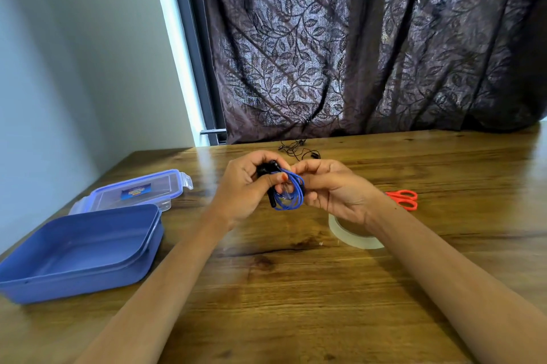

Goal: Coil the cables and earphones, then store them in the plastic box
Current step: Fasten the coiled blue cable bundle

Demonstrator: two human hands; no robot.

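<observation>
We find no readable text anywhere, we see one small dark sticker (136, 189) with coloured print on the clear box lid (165, 183), its lettering too blurred for us to make out, no numbers or brands legible

Both forearms bare, reaching in from 7 and 5 o'clock, converging at centre. Left hand (247, 186) raised off table, fingers curled, thumb pressed across, clamped on cable (288, 193). Right hand (331, 189) at its 3 o'clock, palm turned inward, fingertips pinching same cable.
</observation>
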